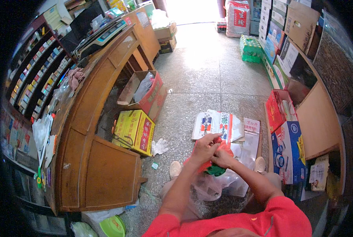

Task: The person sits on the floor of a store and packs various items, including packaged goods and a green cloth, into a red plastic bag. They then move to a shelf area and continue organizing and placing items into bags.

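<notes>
My left hand (204,149) and my right hand (223,158) meet in front of me, both gripping the gathered top of a red plastic bag (226,148). The bag's red film also shows beneath my left wrist. Just below my hands is something dark green (215,170), partly hidden. Clear plastic bags (207,188) lie between my legs, under my forearms. Flattened printed cartons (206,123) rest on the floor beyond my hands, and a sheet with red writing (251,126) is at their right.
At left stands a wooden counter (105,174), with a yellow carton (130,124) and an open red carton (157,94) beside it. A white glove (159,147) lies on the floor. A blue carton (287,151) and a red box (275,102) line the right-hand shelf.
</notes>
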The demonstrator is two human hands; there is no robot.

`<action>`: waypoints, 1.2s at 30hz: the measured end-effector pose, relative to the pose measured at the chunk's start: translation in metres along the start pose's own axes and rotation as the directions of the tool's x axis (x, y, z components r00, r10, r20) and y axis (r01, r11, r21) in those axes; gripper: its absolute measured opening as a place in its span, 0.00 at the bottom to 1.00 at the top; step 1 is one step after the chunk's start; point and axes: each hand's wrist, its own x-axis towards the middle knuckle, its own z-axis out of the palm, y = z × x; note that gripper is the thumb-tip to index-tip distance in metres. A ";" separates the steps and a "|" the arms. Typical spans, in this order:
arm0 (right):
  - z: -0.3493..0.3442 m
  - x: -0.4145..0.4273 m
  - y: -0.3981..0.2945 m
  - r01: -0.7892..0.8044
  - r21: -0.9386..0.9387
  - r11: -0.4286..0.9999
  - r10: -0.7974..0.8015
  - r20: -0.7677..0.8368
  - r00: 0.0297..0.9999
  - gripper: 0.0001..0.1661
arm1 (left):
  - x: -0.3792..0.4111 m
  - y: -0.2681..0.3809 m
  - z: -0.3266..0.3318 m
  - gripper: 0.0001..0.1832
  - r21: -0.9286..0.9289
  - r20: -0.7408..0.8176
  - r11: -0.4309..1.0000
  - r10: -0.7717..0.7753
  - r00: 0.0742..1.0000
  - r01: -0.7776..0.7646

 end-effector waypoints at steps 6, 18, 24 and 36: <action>-0.040 0.003 -0.020 -0.169 0.595 0.786 0.297 -0.124 0.947 0.19 | 0.013 -0.022 -0.039 0.25 -0.467 -0.183 0.829 -0.431 0.884 0.308; -0.078 -0.024 -0.057 -0.153 0.475 0.867 0.145 0.054 0.988 0.12 | 0.000 -0.036 0.004 0.15 -0.088 0.264 0.973 -0.184 0.947 0.213; -0.083 -0.029 -0.067 0.066 0.080 0.995 -0.047 -0.219 0.975 0.10 | 0.003 -0.031 0.017 0.09 0.153 0.103 0.979 -0.154 0.983 0.137; -0.066 -0.029 -0.069 0.141 -0.710 0.690 -0.536 -0.370 0.759 0.10 | 0.005 -0.023 0.013 0.14 -0.570 0.306 0.682 -0.342 0.889 0.459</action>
